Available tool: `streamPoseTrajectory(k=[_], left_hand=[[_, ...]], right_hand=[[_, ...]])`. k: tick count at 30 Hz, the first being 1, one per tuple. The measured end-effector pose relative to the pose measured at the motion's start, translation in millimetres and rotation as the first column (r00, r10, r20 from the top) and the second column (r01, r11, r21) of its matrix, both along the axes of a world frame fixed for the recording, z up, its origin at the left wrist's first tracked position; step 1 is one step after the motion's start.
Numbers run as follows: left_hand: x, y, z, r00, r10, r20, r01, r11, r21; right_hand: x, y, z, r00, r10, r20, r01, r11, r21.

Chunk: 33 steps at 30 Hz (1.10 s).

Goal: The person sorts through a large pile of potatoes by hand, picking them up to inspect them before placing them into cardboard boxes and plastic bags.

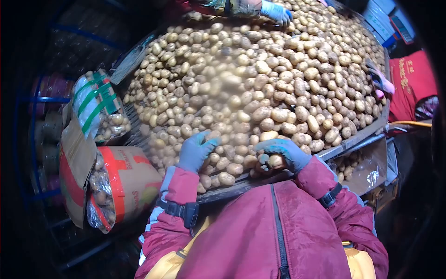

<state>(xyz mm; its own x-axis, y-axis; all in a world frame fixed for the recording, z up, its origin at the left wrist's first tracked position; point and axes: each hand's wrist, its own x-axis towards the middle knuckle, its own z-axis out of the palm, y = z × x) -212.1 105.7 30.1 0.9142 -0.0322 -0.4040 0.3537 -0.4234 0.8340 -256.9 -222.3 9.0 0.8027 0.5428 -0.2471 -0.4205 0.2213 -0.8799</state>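
Head cam: our gloved right hand (284,153) clenches a smooth round potato (276,161) at the table's near edge; left hand (196,151) rests loose on the lumpy potato heap (260,79), wooden table (353,138) underneath.

Your left hand (197,151) and right hand (283,153) both rest on the near edge of the potato pile (260,79), with a narrow strip of potatoes between them; nothing else stands in that gap. Ahead of both hands the heap rises packed and unbroken, so there is no way through it, only over the top. Just behind your hands the table edge (357,137) and your own jacket (260,232) close the way back. Left of your left hand, filled boxes (125,179) crowd the side. Far across the pile, another person's gloved hand (276,11) rests on the potatoes.
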Motion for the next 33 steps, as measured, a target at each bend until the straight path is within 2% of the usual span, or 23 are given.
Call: streamPoseTrajectory(k=[3,4,5,6,8,11,12,13,14,16,17,18,19,21,22,23,25,26,29,30,31,33], left_hand=[[-4,-51,31,0.984,-0.162,-0.075,0.161,0.987,-0.024],[-8,-64,26,0.984,-0.177,-0.013,0.178,0.984,0.029],[-9,-77,27,0.956,-0.289,0.043,0.282,0.951,0.123],[-9,-92,36,0.912,-0.400,0.090,0.373,0.900,0.223],[-8,-119,46,0.788,-0.594,0.161,0.499,0.770,0.396],[-15,-147,45,0.618,-0.698,0.362,0.575,0.715,0.398],[-17,-153,45,0.610,-0.726,0.318,0.606,0.686,0.403],[-17,-160,48,0.661,-0.694,0.284,0.626,0.719,0.302],[-15,-167,53,0.706,-0.666,0.240,0.636,0.746,0.198],[-12,-180,53,0.782,-0.613,0.109,0.613,0.789,0.036],[-8,-179,39,0.797,-0.588,0.138,0.598,0.800,-0.042],[-2,-179,28,0.804,-0.575,0.150,0.585,0.811,-0.025],[4,-182,21,0.810,-0.564,0.162,0.572,0.820,-0.010],[11,-192,15,0.794,-0.572,0.207,0.553,0.821,0.143],[17,-197,4,0.691,-0.634,0.346,0.541,0.772,0.335],[21,-201,-4,0.672,-0.655,0.347,0.550,0.754,0.359],[30,-202,-40,0.543,-0.730,0.416,0.469,0.674,0.570],[33,-203,-51,0.503,-0.764,0.403,0.448,0.630,0.634],[33,-208,-72,0.400,-0.861,0.315,0.347,0.460,0.817],[31,-210,-75,0.362,-0.879,0.311,0.303,0.427,0.852],[29,-210,-80,0.373,-0.882,0.288,0.306,0.411,0.859],[30,-214,-79,0.345,-0.886,0.309,0.308,0.418,0.855]], right_hand=[[3,-1,24,0.890,-0.049,-0.452,0.103,0.990,0.095],[2,-3,31,0.858,-0.045,-0.512,0.121,0.986,0.116],[1,-5,37,0.822,-0.038,-0.568,0.141,0.980,0.139],[1,-8,42,0.845,0.020,-0.534,0.072,0.986,0.150],[-8,-12,33,0.823,0.029,-0.567,0.109,0.972,0.209],[-21,-29,26,0.864,-0.016,-0.503,0.160,0.957,0.243],[-24,-35,28,0.886,-0.044,-0.461,0.175,0.954,0.245],[-27,-42,33,0.906,-0.075,-0.418,0.192,0.950,0.247],[-35,-56,41,0.855,-0.089,-0.511,0.244,0.938,0.246],[-43,-72,51,0.856,-0.092,-0.509,0.265,0.923,0.280],[-48,-81,57,0.858,-0.095,-0.506,0.277,0.914,0.298],[-54,-92,71,0.842,-0.121,-0.526,0.283,0.929,0.238],[-62,-98,59,0.867,-0.205,-0.454,0.332,0.917,0.221],[-81,-107,23,0.882,-0.367,-0.296,0.432,0.882,0.191],[-85,-119,37,0.848,-0.364,-0.384,0.448,0.881,0.154],[-93,-128,35,0.844,-0.404,-0.352,0.480,0.862,0.163],[-111,-146,28,0.827,-0.482,-0.288,0.541,0.821,0.180],[-119,-152,38,0.772,-0.547,-0.324,0.614,0.774,0.155],[-144,-173,44,0.668,-0.602,-0.437,0.717,0.678,0.161],[-149,-178,41,0.625,-0.636,-0.454,0.741,0.667,0.085],[-156,-185,26,0.594,-0.629,-0.501,0.734,0.679,0.018],[-179,-198,22,0.534,-0.659,-0.530,0.793,0.607,0.044]])
